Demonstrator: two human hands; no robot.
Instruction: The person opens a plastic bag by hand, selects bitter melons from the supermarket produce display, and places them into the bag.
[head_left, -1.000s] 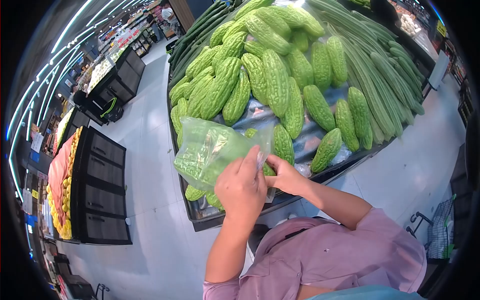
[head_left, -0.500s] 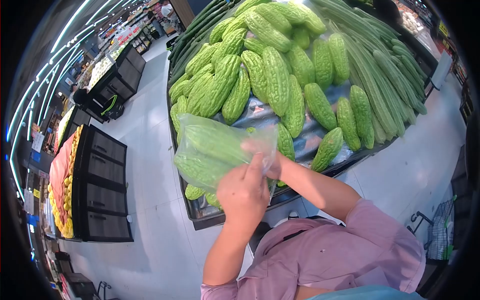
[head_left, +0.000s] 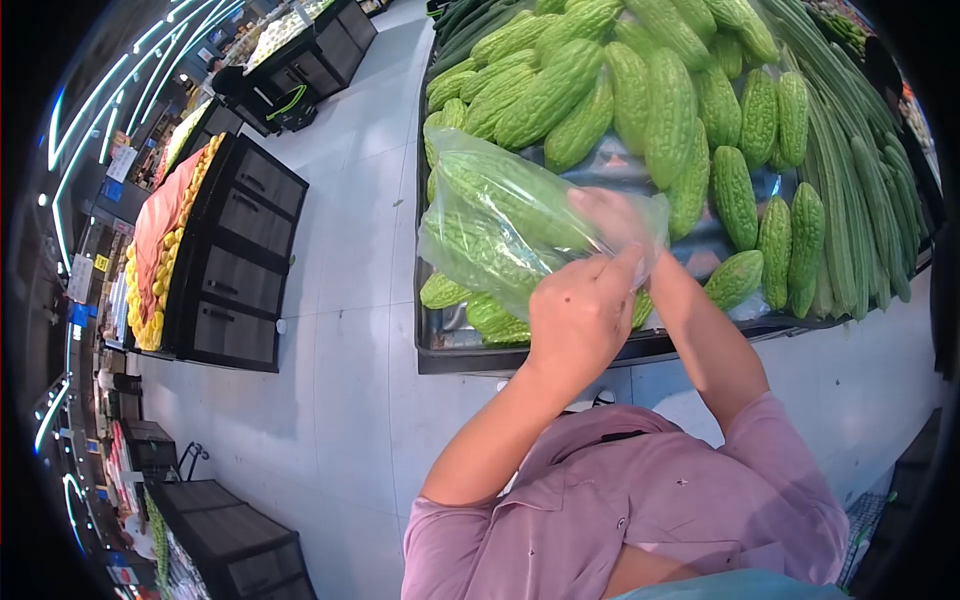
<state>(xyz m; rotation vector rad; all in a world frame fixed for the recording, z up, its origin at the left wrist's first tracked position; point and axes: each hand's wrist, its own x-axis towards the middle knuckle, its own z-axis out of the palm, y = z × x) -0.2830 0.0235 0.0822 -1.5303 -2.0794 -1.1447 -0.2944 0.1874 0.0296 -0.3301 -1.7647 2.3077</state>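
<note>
A clear plastic bag (head_left: 470, 235) with large bitter melons inside hangs over the near left of the display. My left hand (head_left: 585, 310) is closed on the bag's mouth, thumb and fingers pinching the film. My right hand (head_left: 612, 218) reaches in at the bag's mouth, its fingers behind the film and close to the end of a bitter melon (head_left: 500, 200) in the bag. The plastic blurs those fingers, so their grip is unclear. Loose bitter melons (head_left: 670, 115) are heaped just beyond both hands.
The black display stand (head_left: 480, 360) has its front edge under my forearms. Long ridged gourds (head_left: 860, 200) lie on its right side, and dark green cucumber-like vegetables (head_left: 475, 35) at its far left. Across the tiled floor (head_left: 350, 290) stands a dark cabinet (head_left: 235, 255) with yellow fruit.
The view has swung, so the stand and both hands appear farther right and higher. The bag stays in my left hand, and my right hand remains at its mouth.
</note>
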